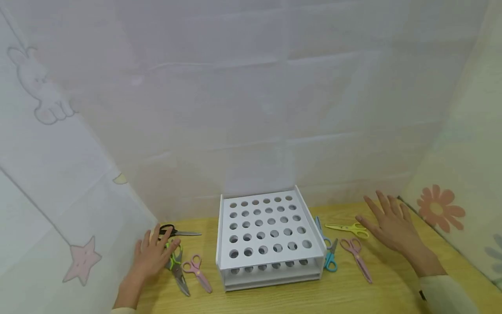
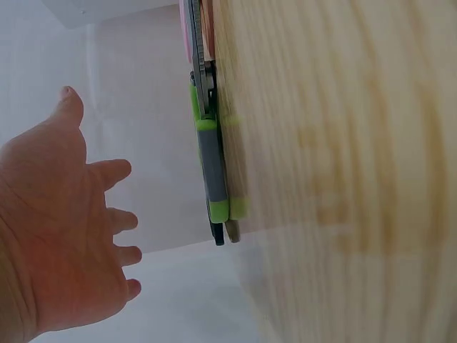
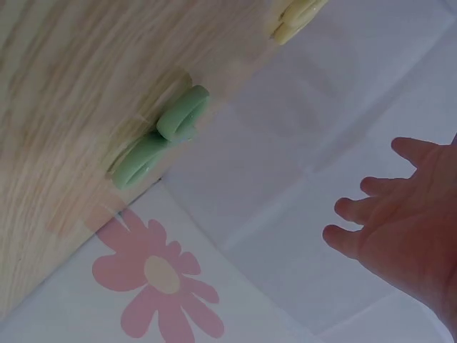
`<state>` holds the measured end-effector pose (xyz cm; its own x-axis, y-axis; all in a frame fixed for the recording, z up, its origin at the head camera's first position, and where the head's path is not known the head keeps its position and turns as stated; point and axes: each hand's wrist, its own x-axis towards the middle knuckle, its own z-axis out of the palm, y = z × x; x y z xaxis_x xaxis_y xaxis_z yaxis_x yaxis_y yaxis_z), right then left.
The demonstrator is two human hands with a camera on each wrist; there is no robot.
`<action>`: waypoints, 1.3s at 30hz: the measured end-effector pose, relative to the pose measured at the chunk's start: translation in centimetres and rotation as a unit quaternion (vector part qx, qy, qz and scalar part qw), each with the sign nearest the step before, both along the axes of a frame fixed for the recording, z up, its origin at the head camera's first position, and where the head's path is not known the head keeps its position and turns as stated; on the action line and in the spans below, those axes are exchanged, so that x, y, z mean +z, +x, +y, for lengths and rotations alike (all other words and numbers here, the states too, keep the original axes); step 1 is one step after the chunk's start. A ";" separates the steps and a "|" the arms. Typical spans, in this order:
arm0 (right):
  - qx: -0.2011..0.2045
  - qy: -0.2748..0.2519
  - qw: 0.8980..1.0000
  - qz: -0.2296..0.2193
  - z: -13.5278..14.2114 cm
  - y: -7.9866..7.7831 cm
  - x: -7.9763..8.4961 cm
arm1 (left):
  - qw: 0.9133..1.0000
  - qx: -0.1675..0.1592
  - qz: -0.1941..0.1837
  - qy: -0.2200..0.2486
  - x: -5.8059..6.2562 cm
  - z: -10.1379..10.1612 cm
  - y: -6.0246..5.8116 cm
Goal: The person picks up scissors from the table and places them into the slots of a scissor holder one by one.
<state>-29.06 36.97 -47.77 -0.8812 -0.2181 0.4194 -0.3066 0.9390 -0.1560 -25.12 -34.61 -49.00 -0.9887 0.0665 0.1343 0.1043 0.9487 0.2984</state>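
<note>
The left hand (image 1: 150,255) and right hand (image 1: 394,226) hung over the bench (image 1: 274,301) with their fingers released and spread, grasping nothing. A white perforated rack (image 1: 254,230) stood between them, with scissors lying on both sides.

At left, black-handled scissors (image 1: 180,233) and green-and-gray shears (image 1: 177,270) lay close together, partly covered by the left hand in the head view, though the left wrist view showed a gap. A careless pick-up there could have hooked both handles and dragged one tool along. The shears' bare blades pointed near, so fingers closing low risked a cut. Pink scissors (image 1: 200,275) lay just right of them.

At right, blue scissors (image 1: 318,223) and teal scissors (image 1: 330,255) crowded the rack's side; whether they touched it, I could not tell. Reaching for either might have nudged the rack, which looked light, or tangled the pair. Yellow scissors (image 1: 345,227) lay far, another pink pair (image 1: 358,257) near.

Pale green handle loops (image 3: 161,143) sat by the cloth, hidden by the right hand in the head view, so they could easily have been knocked unseen.
</note>
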 end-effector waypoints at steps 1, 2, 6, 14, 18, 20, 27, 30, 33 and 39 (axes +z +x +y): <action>0.002 -0.004 1.000 0.003 0.0 0.0 0.1 | 1.000 0.000 -0.003 0.004 0.0 0.0 0.0; 0.004 -0.010 1.000 0.005 -0.1 0.0 0.3 | 1.000 0.000 -0.005 0.010 0.0 0.0 0.0; 0.025 -0.049 0.998 0.008 -0.8 0.3 1.7 | 0.999 0.012 -0.013 0.033 -0.2 0.1 -0.4; 0.103 -0.156 0.981 -0.052 -5.4 2.3 4.2 | 0.996 0.069 -0.059 0.025 -0.4 0.1 -1.4; 0.141 -0.192 0.966 -0.099 -8.1 3.7 4.2 | 0.994 0.076 -0.075 0.034 -0.4 0.1 -1.9; 0.164 -0.213 0.954 -0.136 -9.5 4.4 4.2 | 0.994 0.077 -0.073 0.035 -0.3 0.1 -2.1; 0.221 -0.254 0.915 -0.223 -13.8 5.7 3.8 | 0.991 0.091 -0.093 0.039 0.5 -0.4 -2.3; 0.233 -0.244 0.915 -0.223 -14.9 5.6 2.9 | 0.988 0.099 -0.104 0.054 0.3 -0.5 -2.5; 0.235 -0.240 0.918 -0.213 -15.5 5.3 2.0 | 0.985 0.109 -0.112 0.070 -0.1 -0.6 -2.9; 0.220 -0.248 0.926 -0.181 -16.3 4.5 1.3 | 0.989 0.098 -0.097 0.051 -0.2 -0.5 -4.3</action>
